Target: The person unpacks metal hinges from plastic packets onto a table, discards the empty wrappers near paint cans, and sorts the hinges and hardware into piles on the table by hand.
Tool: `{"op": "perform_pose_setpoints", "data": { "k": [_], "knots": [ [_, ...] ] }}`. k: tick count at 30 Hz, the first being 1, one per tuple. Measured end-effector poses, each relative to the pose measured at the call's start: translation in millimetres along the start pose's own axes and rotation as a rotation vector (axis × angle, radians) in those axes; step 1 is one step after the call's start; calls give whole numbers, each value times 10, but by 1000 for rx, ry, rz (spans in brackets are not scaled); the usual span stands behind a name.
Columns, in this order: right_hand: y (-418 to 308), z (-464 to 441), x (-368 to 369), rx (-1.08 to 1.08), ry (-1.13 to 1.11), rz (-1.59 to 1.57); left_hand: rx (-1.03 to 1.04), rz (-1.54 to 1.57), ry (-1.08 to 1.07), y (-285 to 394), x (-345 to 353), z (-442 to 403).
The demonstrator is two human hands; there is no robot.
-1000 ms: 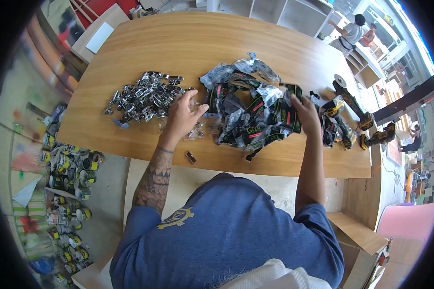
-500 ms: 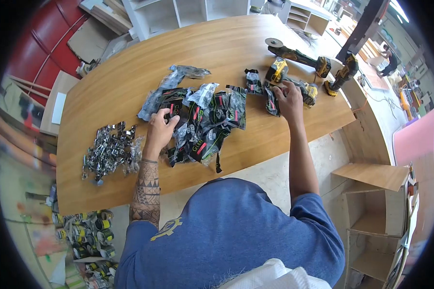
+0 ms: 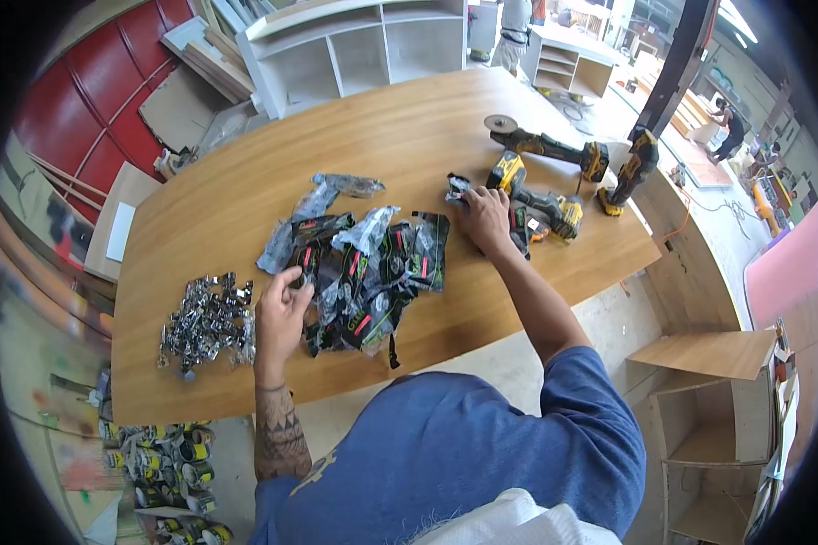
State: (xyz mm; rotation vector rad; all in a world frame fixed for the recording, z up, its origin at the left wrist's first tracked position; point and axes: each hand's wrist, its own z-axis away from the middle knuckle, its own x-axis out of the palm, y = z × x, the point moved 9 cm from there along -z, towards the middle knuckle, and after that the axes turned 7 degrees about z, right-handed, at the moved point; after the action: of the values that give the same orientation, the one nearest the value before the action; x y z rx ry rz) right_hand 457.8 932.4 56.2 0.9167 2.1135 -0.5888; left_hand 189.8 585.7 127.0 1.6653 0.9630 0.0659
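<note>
My left hand (image 3: pixel 282 313) is at the left side of a heap of black plastic packets (image 3: pixel 395 259), thumb and fingers apart, with nothing seen between them. The packets have green lettering and red marks, and several look crumpled. My right hand (image 3: pixel 488 218) reaches over a small black packet (image 3: pixel 458 188) right of the heap, its fingers curled down on the packet's near side; the fingertips are partly hidden. Another black packet (image 3: pixel 520 232) lies beside my right wrist. Shiny metal hinge-like pieces (image 3: pixel 207 322) form a pile at the left.
On the wooden tabletop (image 3: pixel 409 109) a cordless drill (image 3: pixel 554 211), an angle grinder (image 3: pixel 545 145) and another yellow-black power tool (image 3: pixel 641 173) rest at the right. White shelving (image 3: pixel 354 54) stands behind. Cans (image 3: pixel 168 463) sit below left. A person (image 3: pixel 727 127) works far off.
My right hand has moved left from the packet beside the drill to the smaller packet. My left hand has drawn back slightly to the heap's left edge. The view has tilted up.
</note>
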Motion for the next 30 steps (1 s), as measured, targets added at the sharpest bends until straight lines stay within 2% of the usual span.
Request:
{"op": "perform_pose_setpoints", "data": {
  "k": [2,3,4,5,7,8,9,11,13,15,16,17,18,19,21,22,24,27,28,30],
  "knots": [
    [71,-119,-178,52,54,-66,-131,-21,-12,-6,-69,112],
    [115,-163,-304,111,89,-140,-124,-16,-4,7,-88,154],
    [68,-219,-520,98,208,-99,-140,-28,4,-8,-106,185],
    [26,-285,-639,94,217,-97,-156,-41,10,-14,-123,201],
    [19,-389,-895,160,252,-374,-158,-4,13,136,-81,224],
    [-85,-415,-1115,100,373,-429,-120,-1,1,209,-51,222],
    [-189,-443,-1277,97,375,-429,-86,1,-13,297,-27,233],
    [-399,-457,-1476,102,305,-646,-106,-18,-95,480,80,174],
    [-557,-389,-1339,183,197,-881,-61,158,-100,550,179,101],
    [-836,-270,-1445,97,194,-843,57,77,-100,668,292,17],
    [-955,-204,-1428,121,199,-955,114,61,-107,774,320,-34],
    [-1054,-97,-1277,268,77,-1191,168,45,-113,897,365,-81],
    [-1121,-19,-1161,294,40,-1272,238,58,-56,1045,395,-109],
    [-1179,64,-1033,326,-2,-1355,211,88,-59,1162,434,-135],
    [-1293,169,-1008,327,-10,-1365,316,31,-109,1287,498,-197],
    [-1344,228,-1020,324,0,-1371,285,27,-109,1287,511,-237],
    [-1414,319,-1096,367,-27,-1414,511,-77,-45,1513,513,-217],
    [-1466,408,-1134,411,-22,-1470,538,-39,-44,1486,595,-211],
    [-1457,433,-1148,425,7,-1507,312,47,-116,1384,635,-245],
    [-1451,489,-1173,420,1,-1433,289,81,-105,1277,708,-255]
  ]
}}
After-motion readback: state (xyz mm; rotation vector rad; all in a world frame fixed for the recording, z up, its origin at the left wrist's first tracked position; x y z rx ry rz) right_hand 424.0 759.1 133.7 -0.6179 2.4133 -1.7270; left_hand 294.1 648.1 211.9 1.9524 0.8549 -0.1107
